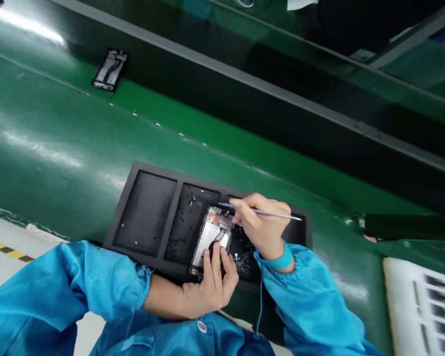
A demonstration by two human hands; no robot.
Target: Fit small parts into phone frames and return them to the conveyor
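An opened phone [209, 237] lies tilted on a black compartment tray [172, 217], its silvery inside and a dark flex cable showing. My left hand [211, 284] holds the phone by its lower right part, fingers laid over the cable; the thumb is hidden. My right hand [265, 222], with a blue wrist strap [282, 258], pinches a thin pointed metal tool [274, 214] like a pen. The tool's tip is at the phone's top end; whether it touches cannot be told. Tiny dark and pale parts lie in the tray compartments around the phone.
Another opened phone [110, 70] lies at the back left of the green bench [77, 133]. A long dark raised ledge [282, 106] with a grey edge runs behind. At the right stands a white slotted foam tray [406, 296].
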